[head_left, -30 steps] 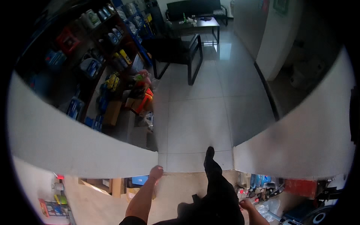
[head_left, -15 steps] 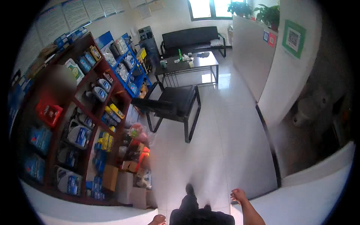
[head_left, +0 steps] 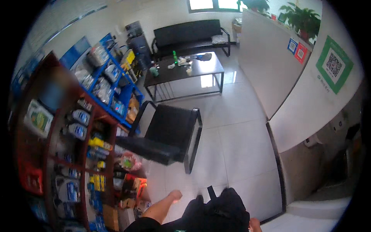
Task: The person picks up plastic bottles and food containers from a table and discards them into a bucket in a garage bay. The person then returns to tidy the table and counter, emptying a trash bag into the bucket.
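My left hand (head_left: 176, 195) hangs over the pale tiled floor, its fingers loosely curled in and no object showing in it. It is nearest to the boxes and bags at the foot of the shelves, but apart from them. At the lower edge, my right hand (head_left: 254, 224) shows only in part beside my dark clothing; its fingers are hidden. Ahead of me stands a black armchair (head_left: 170, 125) with a metal frame, turned away from me. Neither hand touches it.
On the left, a brown shelf unit (head_left: 83, 160) and a blue rack (head_left: 96, 91) hold bottles and cans. An orange box (head_left: 140, 185) lies by the shelves. Farther off are a low table (head_left: 162, 78) and a black sofa (head_left: 185, 34). A white partition (head_left: 257, 54) runs along the right.
The view has moved forward, bringing the armchair and shelves nearer. My left hand has swung forward into view; my right hand has dropped back to the lower edge.
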Demonstrator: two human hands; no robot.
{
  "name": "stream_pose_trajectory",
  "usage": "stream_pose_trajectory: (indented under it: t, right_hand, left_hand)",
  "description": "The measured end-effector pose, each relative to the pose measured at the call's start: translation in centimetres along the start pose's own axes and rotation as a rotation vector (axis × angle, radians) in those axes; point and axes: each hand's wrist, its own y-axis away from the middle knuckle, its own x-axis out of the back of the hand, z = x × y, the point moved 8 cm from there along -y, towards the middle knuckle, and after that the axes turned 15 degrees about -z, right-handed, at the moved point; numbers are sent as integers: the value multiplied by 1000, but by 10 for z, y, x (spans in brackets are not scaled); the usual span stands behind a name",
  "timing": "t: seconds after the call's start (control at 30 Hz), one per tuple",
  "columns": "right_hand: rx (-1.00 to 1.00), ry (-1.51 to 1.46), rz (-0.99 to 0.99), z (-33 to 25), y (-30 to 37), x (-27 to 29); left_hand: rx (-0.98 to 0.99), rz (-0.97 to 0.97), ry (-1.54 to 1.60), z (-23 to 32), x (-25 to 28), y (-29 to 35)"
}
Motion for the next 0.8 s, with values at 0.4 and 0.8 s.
stream_pose_trajectory:
  t: [0.4,0.8]
  right_hand:
    - [-87,-275,-44,-326,-210,300]
    - [285,-802,283,-665,-335,784]
  left_hand:
    - [-168,299,684,111,365,-87]
    - [281,-215,849,158,466,-246]
